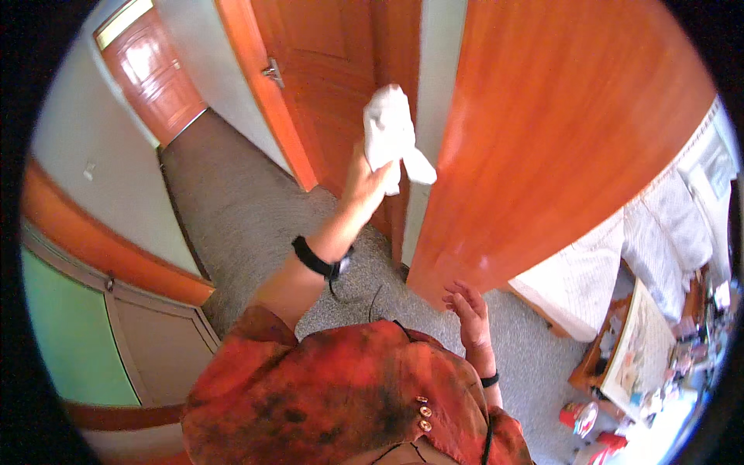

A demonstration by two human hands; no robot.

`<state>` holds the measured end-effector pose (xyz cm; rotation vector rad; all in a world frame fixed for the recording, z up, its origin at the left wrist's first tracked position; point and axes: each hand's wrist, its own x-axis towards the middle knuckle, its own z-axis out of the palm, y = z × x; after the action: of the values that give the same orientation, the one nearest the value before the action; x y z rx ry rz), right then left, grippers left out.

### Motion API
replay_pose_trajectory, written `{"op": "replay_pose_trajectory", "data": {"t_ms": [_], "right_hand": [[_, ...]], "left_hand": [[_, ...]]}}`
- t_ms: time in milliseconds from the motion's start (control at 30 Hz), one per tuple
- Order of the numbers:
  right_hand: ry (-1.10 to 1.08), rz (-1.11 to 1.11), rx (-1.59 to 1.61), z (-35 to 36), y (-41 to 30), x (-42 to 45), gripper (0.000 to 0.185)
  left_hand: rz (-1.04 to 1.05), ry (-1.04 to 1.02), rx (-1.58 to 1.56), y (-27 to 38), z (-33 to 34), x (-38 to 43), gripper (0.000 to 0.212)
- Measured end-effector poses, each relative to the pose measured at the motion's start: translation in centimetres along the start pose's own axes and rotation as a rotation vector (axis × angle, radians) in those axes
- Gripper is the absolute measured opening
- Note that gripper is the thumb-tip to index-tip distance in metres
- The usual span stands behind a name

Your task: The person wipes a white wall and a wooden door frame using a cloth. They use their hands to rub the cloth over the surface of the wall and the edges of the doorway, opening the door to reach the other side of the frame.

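Note:
A crumpled white cloth (388,125) is bunched in my left hand (372,180), raised out in front of me. Part of the cloth hangs loose to the right of my fingers. It is held up in front of a brown wooden door (325,110) and its frame, close to a pale wall edge (433,104); whether it touches either cannot be told. My right hand (469,314) hangs lower at my right side, empty, with the fingers loosely bent and apart. Nearest to it is the lower edge of a large, glossy orange-brown wooden panel (558,128).
Grey carpet (244,197) runs down a hallway to a far wooden door (157,75). A metal handle (273,72) juts from the nearer door. A green-and-grey door (81,331) stands left. Right are a bed (572,279), a cluttered table (639,349) and a red container (576,417).

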<state>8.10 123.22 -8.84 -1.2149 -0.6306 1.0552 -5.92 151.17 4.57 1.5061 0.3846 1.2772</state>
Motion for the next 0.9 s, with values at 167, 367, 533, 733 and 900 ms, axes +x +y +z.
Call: {"op": "replay_pose_trajectory", "data": {"t_ms": [167, 367, 533, 733, 900], "right_hand": [[0.072, 0.010, -0.039, -0.6, 0.3, -1.4, 0.032], [0.255, 0.070, -0.012, -2.2, 1.4, -3.7, 0.032], [0.343, 0.071, 0.009, -2.5, 1.5, -4.5, 0.027], [0.327, 0.066, -0.024, -2.5, 1.4, -3.1, 0.027], [0.401, 0.070, -0.073, -2.7, 1.9, -3.0, 0.030]], "left_hand": [[0.446, -0.019, 0.282, 1.8, 3.4, 8.9, 0.023], [0.148, 0.010, -0.226, -7.4, 7.4, 8.4, 0.010], [0.161, 0.022, 0.302, -16.2, 3.1, 3.1, 0.030], [-0.270, -0.166, 0.338, -22.6, 2.6, -1.4, 0.042], [-0.976, -0.263, 0.348, -23.0, 3.9, -4.5, 0.053]]}}
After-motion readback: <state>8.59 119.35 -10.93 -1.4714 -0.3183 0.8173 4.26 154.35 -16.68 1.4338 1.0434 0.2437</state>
